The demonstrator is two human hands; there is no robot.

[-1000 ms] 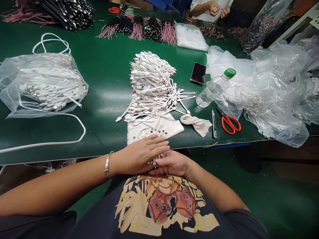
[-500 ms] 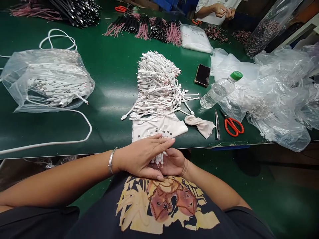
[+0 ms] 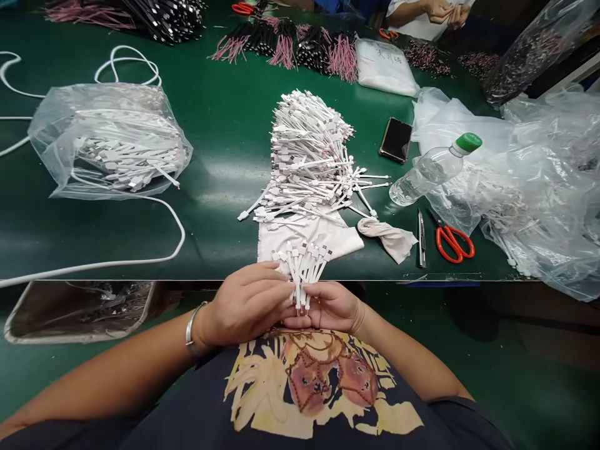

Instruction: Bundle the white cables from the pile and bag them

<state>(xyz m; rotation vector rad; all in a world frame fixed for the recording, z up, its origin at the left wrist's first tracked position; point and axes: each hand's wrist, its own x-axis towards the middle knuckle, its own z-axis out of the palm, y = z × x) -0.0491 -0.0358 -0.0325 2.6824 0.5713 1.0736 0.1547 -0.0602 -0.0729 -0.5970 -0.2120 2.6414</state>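
Observation:
A small bunch of short white USB cables [image 3: 307, 259] stands fanned out between my hands, metal plugs up and bare reddish wire ends down. My left hand [image 3: 253, 300], with a silver bangle at the wrist, curls in from the left with its fingertips against the bunch. From the right, my right hand [image 3: 335, 305] grips the lower part, thumb across the front and fingers underneath. Just beyond lies a white cloth [image 3: 344, 237], and on its far part rests a large heap of similar cables [image 3: 309, 156].
A plastic bag of white cables [image 3: 117, 140] lies left. At right are a twisted rag [image 3: 387, 237], a cutter knife [image 3: 421, 237], red-handled scissors [image 3: 454, 242], a bottle [image 3: 429, 169], a phone [image 3: 396, 140] and plastic bags [image 3: 529, 187]. A co-worker's hands [image 3: 447, 12] show at the back.
My left hand has moved off the top of the bunch to its left side, so the cables now show. My right thumb has closed over them. The camera view has shifted slightly.

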